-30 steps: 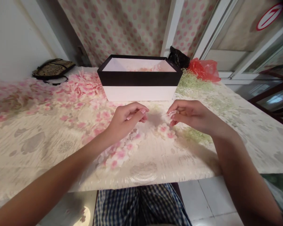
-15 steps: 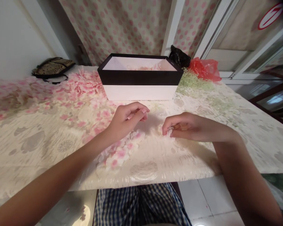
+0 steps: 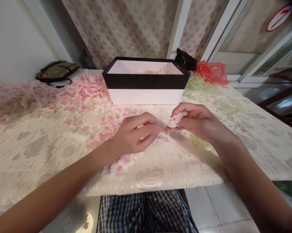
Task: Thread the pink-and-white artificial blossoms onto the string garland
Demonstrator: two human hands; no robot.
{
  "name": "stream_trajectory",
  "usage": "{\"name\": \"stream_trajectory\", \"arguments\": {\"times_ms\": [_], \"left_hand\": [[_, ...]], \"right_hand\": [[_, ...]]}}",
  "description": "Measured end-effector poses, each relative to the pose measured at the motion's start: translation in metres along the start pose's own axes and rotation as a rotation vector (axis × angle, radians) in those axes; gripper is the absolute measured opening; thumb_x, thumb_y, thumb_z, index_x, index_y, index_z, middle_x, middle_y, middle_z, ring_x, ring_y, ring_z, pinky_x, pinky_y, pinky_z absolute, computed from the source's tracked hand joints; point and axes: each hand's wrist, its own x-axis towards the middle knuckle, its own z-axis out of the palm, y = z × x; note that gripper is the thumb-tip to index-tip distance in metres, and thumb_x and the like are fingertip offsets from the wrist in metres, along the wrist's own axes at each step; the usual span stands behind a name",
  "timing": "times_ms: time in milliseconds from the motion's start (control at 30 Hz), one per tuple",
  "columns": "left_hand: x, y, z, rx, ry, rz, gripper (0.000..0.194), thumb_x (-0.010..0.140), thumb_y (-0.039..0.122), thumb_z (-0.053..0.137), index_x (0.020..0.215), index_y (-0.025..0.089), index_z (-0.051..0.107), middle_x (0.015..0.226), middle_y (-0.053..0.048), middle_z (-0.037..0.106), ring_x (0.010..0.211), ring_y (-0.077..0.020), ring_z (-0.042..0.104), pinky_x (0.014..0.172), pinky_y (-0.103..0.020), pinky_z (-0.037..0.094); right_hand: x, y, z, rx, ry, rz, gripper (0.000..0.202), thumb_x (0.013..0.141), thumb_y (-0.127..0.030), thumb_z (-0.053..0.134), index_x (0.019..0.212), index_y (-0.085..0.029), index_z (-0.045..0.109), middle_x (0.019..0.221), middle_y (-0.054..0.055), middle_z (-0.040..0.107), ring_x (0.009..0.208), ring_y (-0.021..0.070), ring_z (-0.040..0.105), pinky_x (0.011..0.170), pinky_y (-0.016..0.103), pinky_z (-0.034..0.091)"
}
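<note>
My right hand (image 3: 194, 121) is closed, pinching pale pink-white artificial flower petals (image 3: 175, 120) between thumb and fingers above the table. Close beside it, my left hand (image 3: 139, 132) has its fingers curled together, with the fingertips almost at the right hand's. What those fingertips hold, if anything, I cannot make out. Under and behind my left hand lie scattered pink and white artificial petals (image 3: 108, 124). Beyond both hands stands an open box (image 3: 146, 81), white with a black rim band, and some pink petals show inside it.
A larger heap of pink petals (image 3: 87, 85) spreads along the table's left side, near a patterned bag (image 3: 58, 71). Right of the box lie green shredded filler (image 3: 199, 83), a black plastic bag (image 3: 185, 59) and a red plastic bag (image 3: 212, 72). A patterned cloth (image 3: 48, 161) covers the table.
My right hand has lifted and turned, bringing the white petals up into clear view. My left hand has moved right and slightly nearer, so the two hands now almost meet.
</note>
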Motion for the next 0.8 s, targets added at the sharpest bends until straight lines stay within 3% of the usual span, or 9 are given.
{"name": "stream_trajectory", "arguments": {"times_ms": [100,300,400,533,600,667,800], "left_hand": [[0.001,0.001,0.002,0.070,-0.033,0.109,0.024,0.081,0.011,0.061,0.100,0.025,0.065,0.089,-0.003,0.062,0.073,-0.0112,0.059,0.063,-0.022,0.050],[0.004,0.008,0.003,-0.020,-0.035,0.026,0.009,0.083,0.020,0.063,0.088,0.025,0.067,0.094,-0.003,0.062,0.077,-0.0117,0.059,0.063,-0.022,0.051],[0.004,0.013,0.002,-0.252,-0.093,-0.165,0.008,0.085,0.018,0.060,0.091,0.020,0.065,0.101,-0.008,0.064,0.084,-0.0135,0.062,0.062,-0.021,0.051],[0.007,0.018,0.001,-0.572,-0.119,-0.615,0.007,0.085,0.021,0.058,0.085,0.017,0.063,0.076,-0.004,0.069,0.063,-0.0119,0.063,0.051,-0.021,0.049],[0.008,0.017,0.000,-0.619,-0.092,-0.738,0.005,0.081,0.020,0.062,0.080,0.016,0.065,0.069,-0.002,0.068,0.057,-0.0113,0.062,0.049,-0.021,0.048],[0.009,0.016,-0.001,-0.622,-0.081,-0.773,0.004,0.076,0.020,0.067,0.074,0.016,0.067,0.067,-0.002,0.069,0.056,-0.0112,0.062,0.048,-0.020,0.048],[0.010,0.014,-0.002,-0.588,-0.164,-0.760,0.011,0.074,0.025,0.071,0.071,0.015,0.071,0.062,-0.002,0.068,0.050,-0.0096,0.056,0.044,-0.019,0.042]], "right_hand": [[0.002,0.004,0.004,0.141,-0.033,0.025,0.006,0.079,-0.016,0.065,0.083,-0.021,0.063,0.073,-0.004,0.067,0.064,0.0085,0.065,0.063,0.023,0.056],[0.006,0.007,0.012,0.185,-0.084,0.125,0.010,0.076,-0.022,0.069,0.082,-0.019,0.061,0.075,-0.002,0.068,0.067,0.0117,0.068,0.064,0.026,0.058],[0.006,0.008,0.009,-0.014,-0.014,0.023,0.007,0.077,-0.021,0.068,0.083,-0.019,0.064,0.075,-0.002,0.067,0.067,0.0108,0.066,0.063,0.024,0.056],[0.001,0.007,-0.004,-0.139,0.202,-0.153,0.009,0.077,-0.021,0.069,0.084,-0.024,0.066,0.077,-0.003,0.066,0.069,0.0125,0.067,0.068,0.026,0.054],[-0.002,0.005,-0.009,-0.140,0.236,-0.190,0.008,0.076,-0.022,0.070,0.082,-0.026,0.065,0.077,-0.003,0.067,0.069,0.0134,0.068,0.069,0.028,0.054],[-0.004,0.001,-0.010,-0.186,0.159,-0.179,0.007,0.076,-0.025,0.071,0.080,-0.025,0.066,0.076,-0.001,0.068,0.069,0.0148,0.067,0.067,0.029,0.054],[-0.005,-0.005,-0.004,-0.237,-0.157,-0.173,0.005,0.079,-0.028,0.067,0.079,-0.022,0.067,0.082,0.003,0.066,0.077,0.0170,0.064,0.070,0.032,0.052]]}}
